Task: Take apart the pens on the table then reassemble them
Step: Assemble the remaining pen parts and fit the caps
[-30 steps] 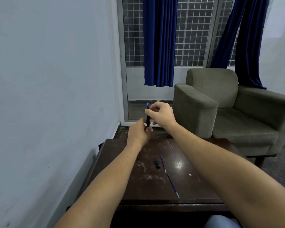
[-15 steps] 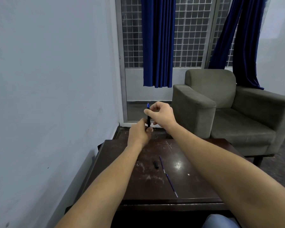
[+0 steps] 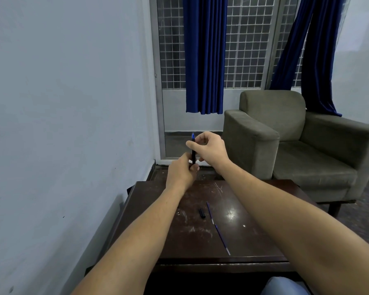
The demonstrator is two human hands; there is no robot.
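A black pen with a blue top end stands upright in the air beyond the far edge of the dark wooden table. My left hand grips its lower end. My right hand pinches its upper part just below the blue end. On the table lie a thin blue refill, slanting from the middle towards the front edge, and a small black pen piece just left of it.
A pale wall runs along the left of the table. A grey-green armchair stands at the back right. Blue curtains hang over a grilled window and door behind. Blue fabric shows at the bottom right corner.
Both hands stay on the upright pen with hardly any shift. The camera has drifted slightly, and the parts on the table lie as before.
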